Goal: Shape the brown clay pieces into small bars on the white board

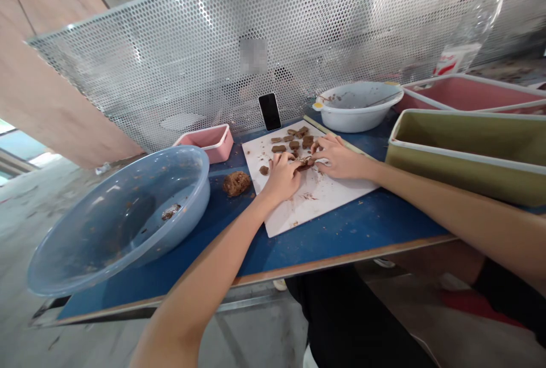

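My left hand (282,178) and my right hand (336,157) meet over a white board (279,219). Their fingers are closed on a brown, dough-like piece (304,165) between them, partly covered by the fingertips. Just beyond the hands, several small brown pieces (278,149) are laid out in loose rows, with one round piece (264,170) to the left of them. Crumbs and brown smears mark the board near my hands. A larger brown lump (236,184) rests on the blue table left of the board.
A big blue basin (187,226) stands at the left, a small pink box (219,149) behind it. A phone (269,112) leans on the perforated metal screen (191,44). To the right are a stick (318,125), a white basin (354,120), a green planter-like box (460,160), a red box (482,92) and a bottle (467,38).
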`<state>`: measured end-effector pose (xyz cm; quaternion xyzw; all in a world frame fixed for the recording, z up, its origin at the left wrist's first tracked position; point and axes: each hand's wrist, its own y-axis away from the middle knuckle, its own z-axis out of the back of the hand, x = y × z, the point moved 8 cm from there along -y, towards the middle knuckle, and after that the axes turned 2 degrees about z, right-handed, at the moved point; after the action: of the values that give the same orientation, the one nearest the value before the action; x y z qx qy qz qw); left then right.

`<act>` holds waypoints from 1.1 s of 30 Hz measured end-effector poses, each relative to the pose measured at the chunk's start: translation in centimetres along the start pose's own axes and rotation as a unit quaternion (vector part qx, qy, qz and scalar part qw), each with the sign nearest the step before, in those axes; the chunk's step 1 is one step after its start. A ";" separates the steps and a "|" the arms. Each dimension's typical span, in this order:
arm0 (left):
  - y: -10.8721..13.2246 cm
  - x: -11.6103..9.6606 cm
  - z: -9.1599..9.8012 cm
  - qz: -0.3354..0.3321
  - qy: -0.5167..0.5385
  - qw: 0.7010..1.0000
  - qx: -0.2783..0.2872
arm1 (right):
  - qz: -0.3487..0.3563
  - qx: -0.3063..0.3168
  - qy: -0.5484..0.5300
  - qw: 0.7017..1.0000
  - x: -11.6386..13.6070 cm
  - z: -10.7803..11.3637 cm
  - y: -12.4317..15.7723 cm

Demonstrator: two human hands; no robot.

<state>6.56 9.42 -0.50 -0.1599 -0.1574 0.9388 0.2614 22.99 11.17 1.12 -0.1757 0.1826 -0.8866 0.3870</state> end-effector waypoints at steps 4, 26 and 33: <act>0.0 0.1 0.1 -0.001 0.005 1.000 -0.007 | 0.001 -0.006 0.000 1.000 -0.1 0.0 0.0; 0.5 1.0 1.0 0.019 0.004 0.999 -0.026 | -0.041 -0.018 0.003 0.999 -2.4 -0.9 0.0; 0.5 1.1 1.3 0.028 0.008 0.999 -0.037 | -0.040 -0.013 -0.003 0.999 -2.1 -0.9 0.0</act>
<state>4.97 9.28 0.23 -0.1814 -0.1849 0.9381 0.2298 23.93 12.97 -0.03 -0.1906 0.1853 -0.8986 0.3492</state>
